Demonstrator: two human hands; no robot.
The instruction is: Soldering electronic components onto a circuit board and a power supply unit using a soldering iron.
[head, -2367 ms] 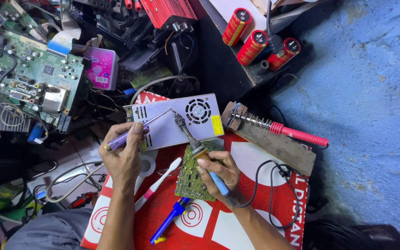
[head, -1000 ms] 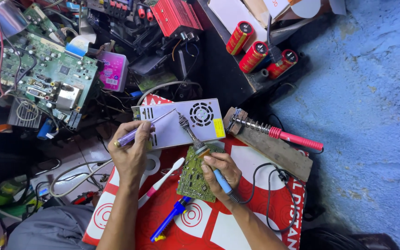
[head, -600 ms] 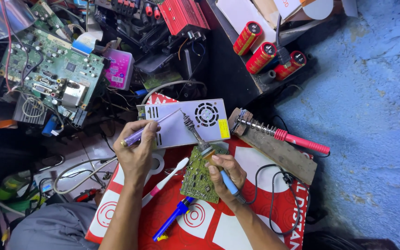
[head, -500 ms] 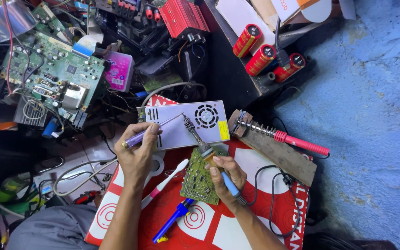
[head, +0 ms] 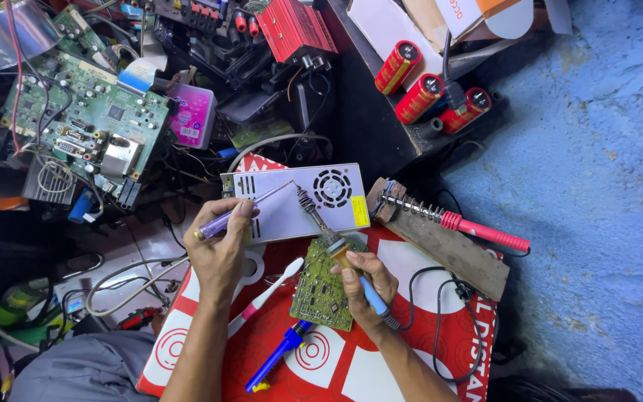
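On the red printed sheet (head: 411, 275), your right hand (head: 365, 286) pinches a soldering iron (head: 336, 246) pen-style for tip control, left hand (head: 221, 249) closed round a purple-handled tool (head: 221, 221), green circuit board (head: 321, 286) flat between

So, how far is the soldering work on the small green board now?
Done: the tools are laid out, and the small green board lies on the red mat. In hand: the right hand holds the soldering iron, its tip over the silver power supply; the left hand holds a purple pen-like tool towards it. Left: no finished joint can be seen, so how much remains is unclear.
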